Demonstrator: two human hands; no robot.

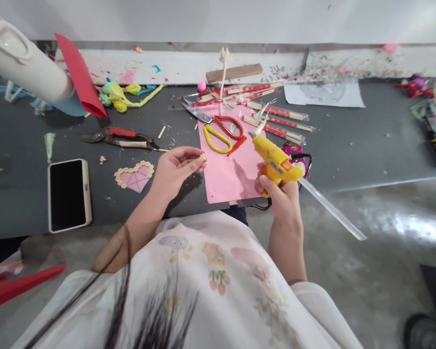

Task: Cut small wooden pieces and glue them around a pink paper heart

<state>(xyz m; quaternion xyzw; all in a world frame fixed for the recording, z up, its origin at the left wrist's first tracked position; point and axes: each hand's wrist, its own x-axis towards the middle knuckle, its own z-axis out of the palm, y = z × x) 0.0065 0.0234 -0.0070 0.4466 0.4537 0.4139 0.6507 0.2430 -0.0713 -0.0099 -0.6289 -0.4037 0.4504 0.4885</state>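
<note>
No readable brand or writing anywhere; the phone (69, 195) lay screen-up and dark on the dark table (366, 140). Left hand (176, 169) hovered over the table's near edge, thumb & forefinger nearly closed in a pinch on a tiny pale bead (203, 157), other fingers curled loosely under. Right hand (281, 196) was wrapped tight around the grip of a yellow glue gun (276, 160), nozzle angled up-left over the pink paper (228, 174), clear glue stick (330, 209) poking out the back toward lower right. Bead & nozzle were apart, w/ the paper's left part between them. Scissors (218, 128) w/ red & yellow handles lay on the paper's top. A pink heart piece (135, 175) edged w/ pale beads sat just left of the left hand; pliers (118, 138) lay further back.
</note>
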